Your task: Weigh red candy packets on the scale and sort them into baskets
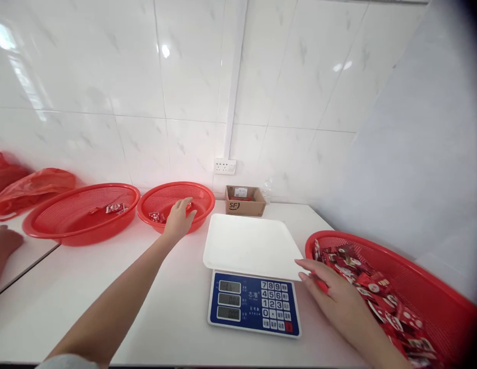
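My left hand (pixel 179 219) reaches over the middle red basket (pixel 150 197), thumb and fingers apart. A few small red-and-white packets (pixel 157 217) lie inside, and another bit of red packet shows between thumb and fingers, apparently not gripped. My right hand (pixel 331 289) is stretched out at the right edge of the scale's white pan (pixel 250 243), thumb apart from the forefinger. Red shows in that gap; whether it is a packet or the basket behind, I cannot tell. Beneath the pan is the scale's blue keypad panel (pixel 255 305). Red packets (pixel 377 292) fill the right basket (pixel 434 277).
Left of the middle basket stands another red basket (pixel 80 236) holding a few packets. Red plastic bags (pixel 38 187) lie farther left. Another person's hand (pixel 5 243) enters there. A small cardboard box (pixel 246 207) sits against the tiled wall, below a socket (pixel 224 166).
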Motion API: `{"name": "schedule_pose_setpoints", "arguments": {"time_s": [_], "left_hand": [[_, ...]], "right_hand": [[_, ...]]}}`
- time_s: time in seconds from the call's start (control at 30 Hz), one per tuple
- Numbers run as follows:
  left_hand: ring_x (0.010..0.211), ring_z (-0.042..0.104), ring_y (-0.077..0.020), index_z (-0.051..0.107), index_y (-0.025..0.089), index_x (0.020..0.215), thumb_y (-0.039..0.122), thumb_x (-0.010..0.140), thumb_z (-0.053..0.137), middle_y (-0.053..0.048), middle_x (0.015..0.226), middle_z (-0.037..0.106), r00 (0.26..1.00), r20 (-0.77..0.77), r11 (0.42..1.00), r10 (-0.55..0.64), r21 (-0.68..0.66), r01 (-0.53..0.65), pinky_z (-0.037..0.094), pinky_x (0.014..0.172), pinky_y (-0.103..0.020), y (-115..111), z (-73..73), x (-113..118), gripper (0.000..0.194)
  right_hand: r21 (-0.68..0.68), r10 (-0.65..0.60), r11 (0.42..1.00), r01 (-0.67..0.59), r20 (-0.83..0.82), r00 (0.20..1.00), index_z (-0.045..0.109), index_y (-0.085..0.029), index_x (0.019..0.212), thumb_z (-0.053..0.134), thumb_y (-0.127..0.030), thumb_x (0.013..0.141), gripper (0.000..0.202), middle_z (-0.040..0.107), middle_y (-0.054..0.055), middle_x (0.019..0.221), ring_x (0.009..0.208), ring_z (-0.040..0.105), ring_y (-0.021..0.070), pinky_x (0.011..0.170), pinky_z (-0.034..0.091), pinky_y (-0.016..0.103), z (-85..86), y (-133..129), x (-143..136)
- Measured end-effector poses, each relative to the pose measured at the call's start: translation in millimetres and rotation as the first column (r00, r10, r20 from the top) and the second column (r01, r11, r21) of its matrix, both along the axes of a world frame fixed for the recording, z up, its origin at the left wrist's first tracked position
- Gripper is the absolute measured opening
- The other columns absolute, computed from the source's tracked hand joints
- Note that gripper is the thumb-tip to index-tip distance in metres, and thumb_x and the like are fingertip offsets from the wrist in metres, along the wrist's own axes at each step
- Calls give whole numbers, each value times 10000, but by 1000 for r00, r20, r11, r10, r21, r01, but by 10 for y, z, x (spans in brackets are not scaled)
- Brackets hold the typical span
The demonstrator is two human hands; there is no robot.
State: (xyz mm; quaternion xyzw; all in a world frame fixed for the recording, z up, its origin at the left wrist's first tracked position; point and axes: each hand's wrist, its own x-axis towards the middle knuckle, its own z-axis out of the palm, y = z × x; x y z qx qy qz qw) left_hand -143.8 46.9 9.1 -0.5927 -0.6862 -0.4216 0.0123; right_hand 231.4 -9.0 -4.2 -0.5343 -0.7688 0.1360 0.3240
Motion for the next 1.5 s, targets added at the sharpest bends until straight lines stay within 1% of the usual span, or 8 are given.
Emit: {"name": "schedule_pose_setpoints", "arguments": {"time_s": [0.23,0.5,0.67,0.87,1.07,1.27,1.4,1.5], "left_hand": [[679,588,-158,519,185,1006,387,841,465,-19,790,584,906,421,955,50,245,-166,490,640,-292,-408,-590,171,266],[563,529,-120,553,184,866,293,782,539,39,629,534,831,555,957,25,228,-180,450,599,-259,-338,-795,344,138],[544,531,-118,562,194,838,289,762,555,41,613,544,843,536,977,40,158,-146,437,574,-248,-373,-908,294,122],[531,520,-106,565,192,855,289,760,551,42,609,537,827,562,986,-8,141,-86,429,548,-228,-370,-946,302,136],[518,513,-93,580,174,883,272,764,557,46,612,533,828,558,983,-54,175,-53,429,524,-213,-368,-969,345,155],[518,521,-88,601,163,902,235,756,565,51,612,542,832,554,986,-36,154,-61,449,535,-214,-368,-966,370,167],[508,520,-91,609,162,900,219,748,570,55,605,544,833,553,987,-16,140,-74,448,524,-217,-356,-976,370,167],[514,524,-88,612,164,903,212,749,570,57,605,546,835,550,989,1,121,-81,450,533,-214,-345,-995,356,167]], "right_hand": [[-226,-148,951,210,262,954,605,-235,1157,437,-378,841,386,609,77,1243,1126,568,302,910,480,433,-7,113,725],[-594,79,772,226,442,894,299,-290,1428,559,-230,758,721,283,61,1504,1211,494,310,933,439,396,-228,300,972],[-560,30,777,287,489,872,276,-309,1431,508,-282,819,655,233,60,1522,1331,317,334,1006,340,481,-344,335,884],[-466,-32,826,318,525,851,502,-262,1293,536,-280,818,477,530,111,1317,1129,536,326,907,417,418,-429,406,889],[-359,-139,858,367,525,840,586,-183,1164,486,-131,828,354,671,103,1089,977,618,259,821,458,347,-261,537,1093],[-248,-306,842,480,513,802,458,-171,1309,382,-274,908,421,610,147,1207,1071,572,303,847,445,382,-142,669,1230],[-303,-249,841,447,518,819,498,-189,1287,392,-377,903,441,609,156,1206,1083,560,338,854,438,438,-147,767,1127],[-395,-125,846,357,505,854,347,-228,1403,584,-443,786,694,546,131,1302,1131,537,315,909,421,405,-218,799,1010]]}}
